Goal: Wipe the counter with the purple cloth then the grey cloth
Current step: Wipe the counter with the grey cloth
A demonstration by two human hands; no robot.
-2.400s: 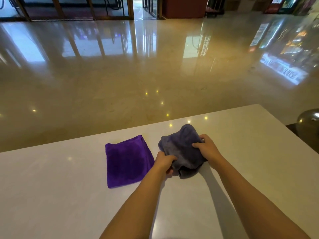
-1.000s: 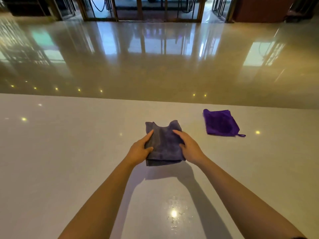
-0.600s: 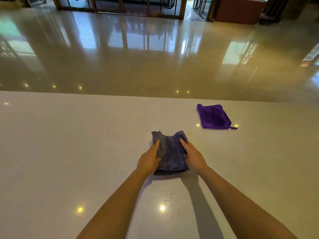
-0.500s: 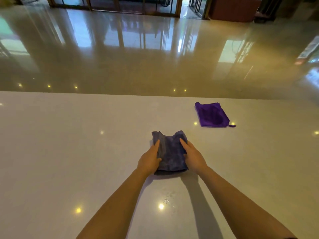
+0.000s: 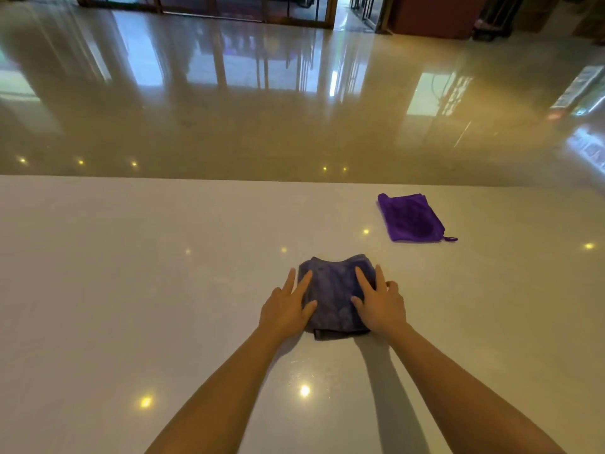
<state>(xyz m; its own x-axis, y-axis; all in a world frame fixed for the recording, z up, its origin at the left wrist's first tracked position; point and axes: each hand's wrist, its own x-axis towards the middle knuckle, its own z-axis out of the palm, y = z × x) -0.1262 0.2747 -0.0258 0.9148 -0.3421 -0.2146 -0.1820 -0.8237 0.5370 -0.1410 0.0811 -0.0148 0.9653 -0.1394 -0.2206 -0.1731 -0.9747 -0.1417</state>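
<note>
- Grey cloth [image 5: 335, 296] is pressed flat against the white counter [image 5: 131, 290] by two bare hands, one on each side of it.
- Fingers of the left hand [image 5: 286, 311] are stretched out and slightly spread, laid palm-down over the cloth's left edge, with the thumb resting on the fabric.
- Fingers of the right hand [image 5: 379, 306] are likewise extended and splayed, laid flat over the cloth's right edge; nothing is gripped or pinched by either hand.
- A folded, roughly rectangular shape is shown by the grey cloth, with its two far corners raised a little and a lower layer seen at the near edge.
- Both bare forearms are seen reaching in from the bottom of the view, and their shadows are cast on the counter.
- Purple cloth [image 5: 411, 217] is seen lying folded farther back and to the right, well apart from the hands, near the counter's far edge, with a small loop at its near right corner.
- A glossy floor [image 5: 294, 126] with reflected lights is seen beyond the counter.
</note>
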